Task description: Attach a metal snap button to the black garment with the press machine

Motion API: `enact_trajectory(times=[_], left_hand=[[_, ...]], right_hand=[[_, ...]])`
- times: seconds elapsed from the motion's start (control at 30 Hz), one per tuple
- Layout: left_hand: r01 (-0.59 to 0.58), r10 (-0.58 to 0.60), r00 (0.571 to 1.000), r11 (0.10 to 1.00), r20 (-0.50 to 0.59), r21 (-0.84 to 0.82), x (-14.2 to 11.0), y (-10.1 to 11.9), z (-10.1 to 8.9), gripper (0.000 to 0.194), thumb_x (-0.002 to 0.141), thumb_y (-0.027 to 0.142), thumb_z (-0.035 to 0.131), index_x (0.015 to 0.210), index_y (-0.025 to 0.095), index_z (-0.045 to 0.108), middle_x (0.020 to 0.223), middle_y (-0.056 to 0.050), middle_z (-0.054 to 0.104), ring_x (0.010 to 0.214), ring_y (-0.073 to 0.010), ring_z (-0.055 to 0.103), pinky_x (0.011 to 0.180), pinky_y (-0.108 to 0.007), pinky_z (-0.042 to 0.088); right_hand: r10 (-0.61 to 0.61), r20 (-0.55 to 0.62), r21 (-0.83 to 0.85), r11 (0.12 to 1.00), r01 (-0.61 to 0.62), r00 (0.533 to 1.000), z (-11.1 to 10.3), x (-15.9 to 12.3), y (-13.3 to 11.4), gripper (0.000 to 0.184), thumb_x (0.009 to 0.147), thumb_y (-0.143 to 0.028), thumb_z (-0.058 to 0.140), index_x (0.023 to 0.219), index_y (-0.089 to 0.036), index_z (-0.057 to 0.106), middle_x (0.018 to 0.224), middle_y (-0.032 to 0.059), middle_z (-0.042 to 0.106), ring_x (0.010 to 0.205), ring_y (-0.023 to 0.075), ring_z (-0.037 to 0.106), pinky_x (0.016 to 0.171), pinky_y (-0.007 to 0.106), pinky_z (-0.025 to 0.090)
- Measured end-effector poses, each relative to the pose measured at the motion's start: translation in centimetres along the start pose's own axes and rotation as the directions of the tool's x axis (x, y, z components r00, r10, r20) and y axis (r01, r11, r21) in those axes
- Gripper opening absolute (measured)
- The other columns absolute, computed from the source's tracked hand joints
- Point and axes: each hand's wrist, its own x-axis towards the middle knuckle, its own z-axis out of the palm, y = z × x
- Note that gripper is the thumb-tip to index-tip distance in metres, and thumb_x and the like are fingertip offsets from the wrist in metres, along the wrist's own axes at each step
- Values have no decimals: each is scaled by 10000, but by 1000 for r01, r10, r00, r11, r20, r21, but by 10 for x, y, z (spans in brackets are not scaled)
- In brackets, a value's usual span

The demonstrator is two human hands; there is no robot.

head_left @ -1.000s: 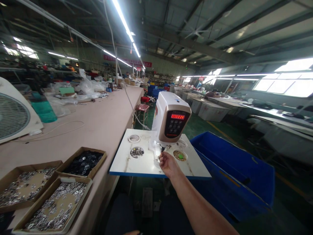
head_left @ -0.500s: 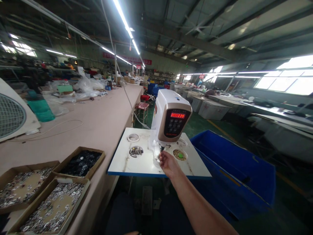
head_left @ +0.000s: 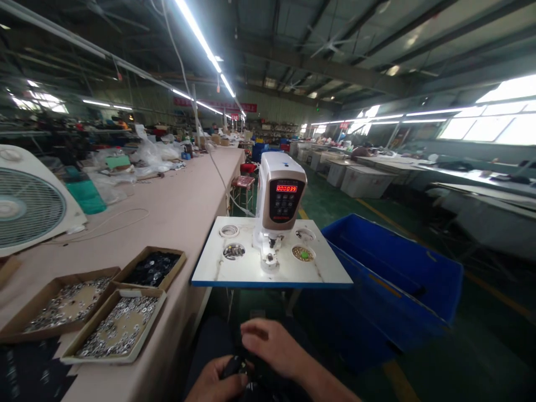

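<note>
The machine's housing (head_left: 278,164) looks like smooth, glossy white plastic with a metallic-sheened beige front around a shiny black panel (head_left: 285,200), and it stands on a smooth, white, glossy board (head_left: 251,273) whose front edge is blue. The long surface (head_left: 176,206) at the left looks matt and pinkish, and on it lie matt brown cardboard trays (head_left: 115,329), two with shiny silvery metal rings (head_left: 125,312) and one with glossy black pieces (head_left: 153,268). The big bin (head_left: 393,279) looks like smooth blue plastic, the fan (head_left: 62,190) has a pale plastic casing, and the crumpled bags (head_left: 146,148) are of thin, translucent plastic film.
</note>
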Motion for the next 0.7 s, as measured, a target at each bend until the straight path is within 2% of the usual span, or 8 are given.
enact_trajectory(times=[0.07, 0.13, 0.23, 0.33, 0.47, 0.6, 0.7], left_hand=[[-18, 18, 1000, 1000, -18, 2, -3, 2, 4, 559, 572, 598, 890, 827, 122, 745, 754, -34, 668, 706, -169, 583, 702, -267, 434], [-7, 7, 1000, 1000, -18, 7, -6, 5, 9, 545, 578, 589, 886, 823, 125, 736, 759, -28, 663, 712, -171, 586, 715, -265, 435], [-50, 52, 998, 997, -32, 60, -8, 9, 15, 493, 601, 549, 876, 831, 138, 733, 821, -27, 670, 798, -190, 605, 770, -267, 449], [-29, 30, 999, 989, -10, 148, -4, 15, 19, 415, 614, 471, 876, 798, 131, 725, 790, -16, 662, 770, -173, 584, 727, -249, 431], [84, -89, 994, 993, 69, 79, 6, 31, 24, 374, 620, 413, 866, 801, 115, 730, 713, -17, 666, 644, -136, 552, 641, -234, 385], [114, -117, 987, 993, 109, 31, 21, 54, 31, 345, 605, 356, 865, 800, 101, 738, 697, -37, 682, 589, -120, 545, 612, -228, 366], [89, -96, 992, 993, 88, 76, 40, 73, 34, 338, 612, 358, 857, 800, 103, 739, 677, -37, 677, 588, -128, 545, 607, -235, 357]], right_hand=[[-23, 112, -171, 984, 42, 993, 17, -29, 12, 313, 887, -389, 663, 1114, -205, 778, 1080, 52, 782, 1023, 245, 699, 896, 322, 505], [-13, 87, -171, 985, 27, 996, 25, -46, 19, 370, 934, -433, 588, 1171, -206, 758, 1111, 62, 774, 1041, 255, 698, 899, 331, 510], [-41, 28, -166, 985, 45, 999, 22, -54, 22, 380, 952, -467, 565, 1165, -216, 756, 1098, 56, 769, 1040, 246, 692, 912, 319, 497], [-61, 8, -265, 962, 61, 998, 11, -54, 17, 354, 964, -453, 545, 1020, -196, 782, 967, 45, 770, 919, 219, 694, 821, 289, 484], [-48, 24, -359, 932, 53, 999, -11, -48, 6, 369, 938, -470, 570, 854, -163, 755, 772, 16, 701, 738, 171, 621, 650, 254, 409], [-21, 51, -302, 953, 36, 998, -32, -32, -1, 407, 898, -534, 612, 780, -155, 701, 674, -19, 585, 659, 134, 501, 587, 237, 344], [14, 30, -204, 979, -7, 999, -42, -18, -3, 431, 894, -564, 611, 795, -150, 678, 685, -23, 560, 657, 126, 464, 589, 235, 335]])
